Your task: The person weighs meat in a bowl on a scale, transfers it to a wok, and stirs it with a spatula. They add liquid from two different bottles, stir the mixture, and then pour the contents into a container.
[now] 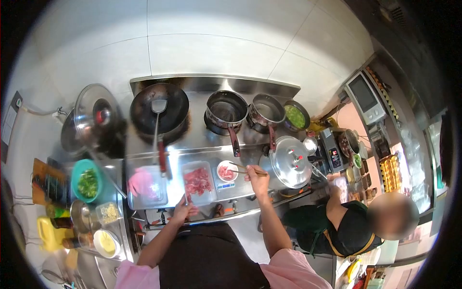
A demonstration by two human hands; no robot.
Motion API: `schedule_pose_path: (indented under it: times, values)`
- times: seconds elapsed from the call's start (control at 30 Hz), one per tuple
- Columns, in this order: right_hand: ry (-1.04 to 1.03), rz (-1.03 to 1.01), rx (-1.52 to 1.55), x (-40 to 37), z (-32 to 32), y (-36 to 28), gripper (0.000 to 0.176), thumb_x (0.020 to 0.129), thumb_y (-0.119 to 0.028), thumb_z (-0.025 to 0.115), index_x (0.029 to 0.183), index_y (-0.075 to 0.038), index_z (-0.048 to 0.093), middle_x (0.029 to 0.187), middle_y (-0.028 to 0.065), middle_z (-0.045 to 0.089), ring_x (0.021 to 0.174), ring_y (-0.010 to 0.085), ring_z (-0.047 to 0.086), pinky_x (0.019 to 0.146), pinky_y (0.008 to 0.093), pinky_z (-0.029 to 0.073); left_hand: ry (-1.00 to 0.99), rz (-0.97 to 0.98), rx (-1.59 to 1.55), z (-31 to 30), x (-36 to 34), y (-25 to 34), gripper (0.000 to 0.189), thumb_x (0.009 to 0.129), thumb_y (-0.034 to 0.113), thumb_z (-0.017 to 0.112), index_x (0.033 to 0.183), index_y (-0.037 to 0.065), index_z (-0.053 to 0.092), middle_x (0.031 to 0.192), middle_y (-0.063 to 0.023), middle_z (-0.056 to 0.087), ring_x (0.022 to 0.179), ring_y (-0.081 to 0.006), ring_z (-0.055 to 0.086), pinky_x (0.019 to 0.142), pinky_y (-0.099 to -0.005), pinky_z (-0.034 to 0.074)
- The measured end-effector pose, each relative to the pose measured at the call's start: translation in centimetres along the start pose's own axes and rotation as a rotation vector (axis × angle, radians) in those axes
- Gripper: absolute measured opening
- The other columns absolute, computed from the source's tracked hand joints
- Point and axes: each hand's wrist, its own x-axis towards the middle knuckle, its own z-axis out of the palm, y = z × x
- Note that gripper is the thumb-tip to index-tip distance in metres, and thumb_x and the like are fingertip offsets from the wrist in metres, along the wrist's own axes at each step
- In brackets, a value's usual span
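Just right of the meat tray (210, 197), my right hand (257, 177) pinches chopsticks (243, 169) over a small bowl (217, 171) of meat (226, 173), likely limp, slippery, best nipped mid-slice; left hand (183, 210) at tray's edge, grip unclear.

The person is wearing a pink top (294, 272) whose short sleeves (136, 277) are ending far up the arms from the left hand (184, 210) and right hand (258, 178); a black apron (209, 257) is covering the front between them.

Worktop (199, 144) crowded: meat tray (198, 182), small bowl (226, 171) and pot lid (290, 163) sit close together. A pan handle (235, 142) overhangs — bare strip only behind the tray.
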Motion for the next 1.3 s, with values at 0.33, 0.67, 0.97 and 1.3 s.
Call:
schedule_pose_path:
  times: [0.33, 0.67, 0.97, 1.3]
  values:
    - [-0.206, 0.087, 0.224, -2.2, 2.4, -0.1, 0.021, 0.089, -0.010, 0.061, 0.104, 0.004, 0.066, 0.083, 0.0099, 0.069, 0.063, 0.0122, 0.064, 0.056, 0.0248, 0.053, 0.022, -0.020, 0.027, -0.1, -0.9, 0.6, 0.060, 0.098, 0.011, 0.053, 0.149, 0.011, 0.022, 0.103, -0.0219, 0.064, 0.086, -0.0284, 0.069, 0.073, -0.0355, 0.060]
    - [-0.522, 0.065, -0.040, -4.3, 9.1, 3.8, 0.023, 0.092, -0.019, 0.064, 0.100, 0.002, 0.068, 0.083, 0.0065, 0.069, 0.066, 0.0109, 0.064, 0.058, 0.0254, 0.053, 0.050, -0.015, 0.064, 0.1, -0.8, 0.6, 0.049, 0.099, 0.010, 0.052, 0.143, 0.012, 0.032, 0.101, -0.0203, 0.063, 0.087, -0.0285, 0.069, 0.073, -0.0371, 0.060]
    - [-0.627, 0.136, -0.070, -5.9, 14.1, 9.1, 0.024, 0.090, -0.018, 0.067, 0.106, 0.001, 0.068, 0.086, 0.0087, 0.070, 0.067, 0.0106, 0.062, 0.062, 0.0259, 0.052, 0.051, -0.044, 0.026, 0.5, -1.1, 1.2, 0.064, 0.097, 0.008, 0.054, 0.152, 0.018, 0.022, 0.117, -0.0154, 0.056, 0.089, -0.0292, 0.068, 0.072, -0.0369, 0.060]
    - [-0.677, 0.202, -0.075, -5.0, 10.6, 6.8, 0.030, 0.090, -0.023, 0.067, 0.108, 0.001, 0.068, 0.079, 0.0042, 0.068, 0.063, 0.0095, 0.061, 0.057, 0.0244, 0.050, 0.038, -0.063, 0.026, -0.1, -0.6, 0.9, 0.062, 0.097, 0.005, 0.053, 0.151, 0.018, 0.025, 0.113, -0.0158, 0.058, 0.088, -0.0282, 0.068, 0.073, -0.0366, 0.061]
